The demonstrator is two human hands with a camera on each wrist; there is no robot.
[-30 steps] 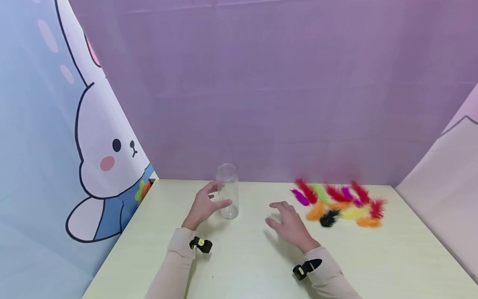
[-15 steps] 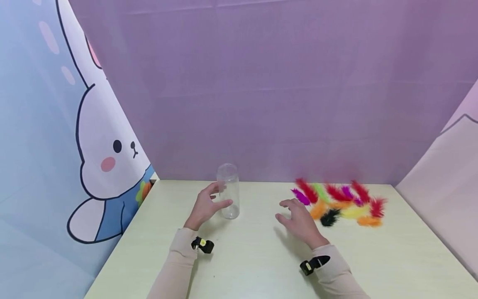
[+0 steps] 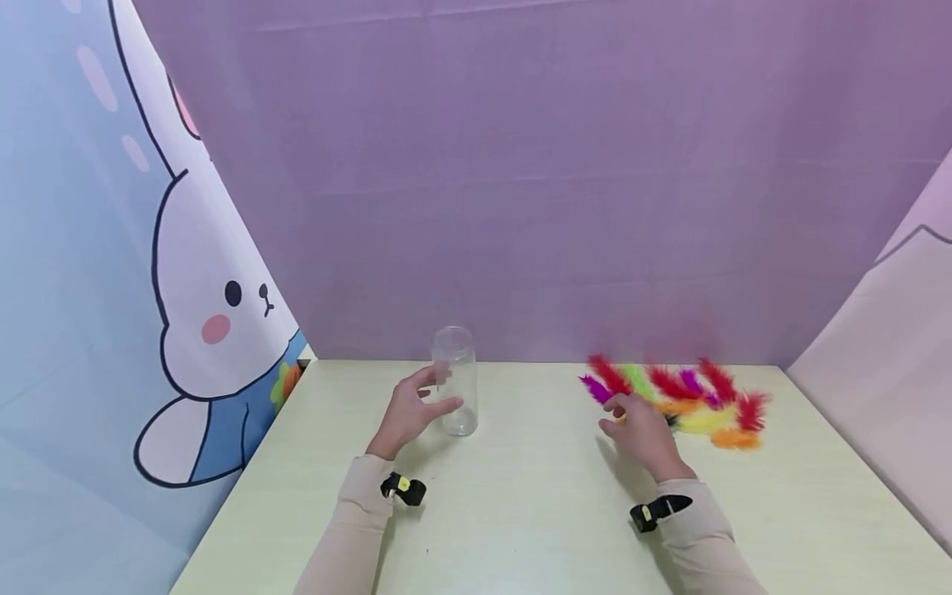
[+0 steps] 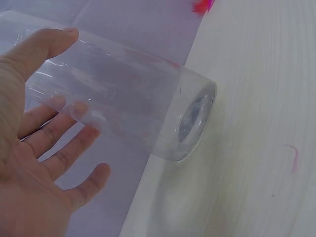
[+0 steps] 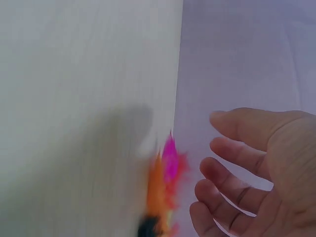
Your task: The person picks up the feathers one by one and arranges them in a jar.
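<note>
A tall clear glass stands upright on the table toward its back edge. My left hand holds it from the left side, thumb in front and fingers behind. In the left wrist view the thumb and fingertips lie around the clear wall of the glass, its thick bottom on the tabletop. My right hand hovers over the near left edge of several colourful feathers. Its fingers are loosely bent with nothing between them, and it hides most of the black feather in the head view.
The feathers are red, purple, green, orange, yellow and black, spread along the back right of the pale table. A purple cloth hangs behind the table. On the left is a rabbit-print curtain.
My right hand has moved rightward from the middle of the table to above the feathers, covering the black one. The left hand and the glass have stayed put.
</note>
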